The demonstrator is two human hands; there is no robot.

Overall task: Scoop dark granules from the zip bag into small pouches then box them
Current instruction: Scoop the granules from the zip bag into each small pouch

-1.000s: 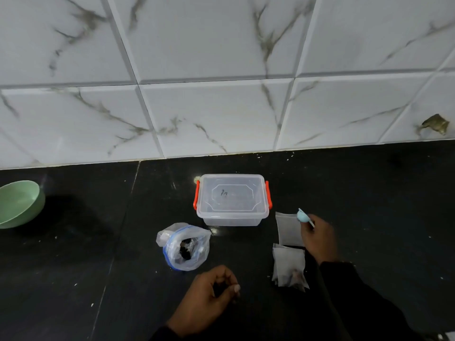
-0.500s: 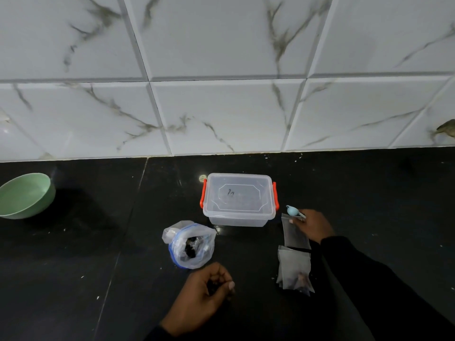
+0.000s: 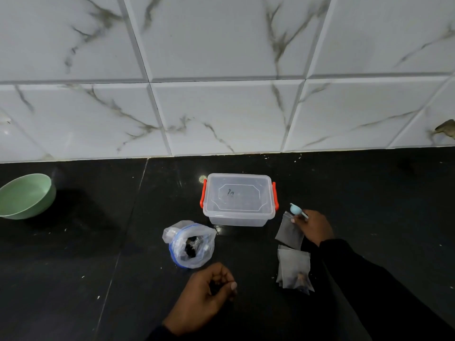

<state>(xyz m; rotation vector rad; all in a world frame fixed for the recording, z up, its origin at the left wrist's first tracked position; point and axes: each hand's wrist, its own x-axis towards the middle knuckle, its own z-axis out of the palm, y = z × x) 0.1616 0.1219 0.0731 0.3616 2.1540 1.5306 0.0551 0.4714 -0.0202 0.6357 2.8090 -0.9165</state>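
A clear zip bag (image 3: 190, 243) with a blue seal lies open on the black counter, dark granules inside. Behind it stands a lidded clear box (image 3: 239, 199) with orange clips. My right hand (image 3: 314, 226) holds a small light-blue scoop (image 3: 295, 209) and pinches the top corner of a translucent pouch (image 3: 288, 232), which lifts at an angle. A small stack of pouches (image 3: 294, 268) lies just in front of it, the top one showing some dark content. My left hand (image 3: 205, 295) hovers loosely curled in front of the zip bag and holds nothing.
A green bowl (image 3: 25, 196) sits at the far left of the counter. A white marbled tile wall (image 3: 221, 94) rises right behind the box. The counter is black, with pale specks scattered on it.
My right hand has slid toward the box and taken the upper pouch by its corner, tilting it up. The left hand has stayed in place.
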